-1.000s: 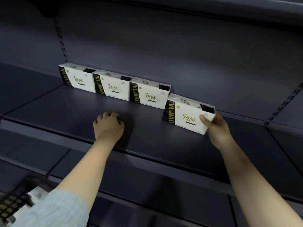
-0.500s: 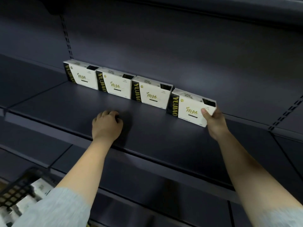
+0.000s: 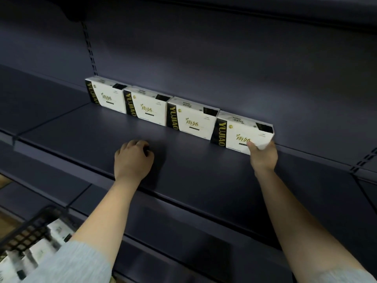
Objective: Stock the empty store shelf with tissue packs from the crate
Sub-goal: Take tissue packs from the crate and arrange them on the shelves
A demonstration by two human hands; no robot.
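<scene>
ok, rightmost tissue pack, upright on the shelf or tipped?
Upright. The rightmost tissue pack stands on its long edge on the shelf, printed face forward, in line with the other three, with the right hand gripping its lower right corner.

Pale grey-blue sleeve on each arm (finely ribbed), forearms bare.

A shop aisle, by the look of it: dark metal gondola shelving with slotted uprights, identical branded tissue packs lined along the back panel, and a black stock crate below.
</scene>
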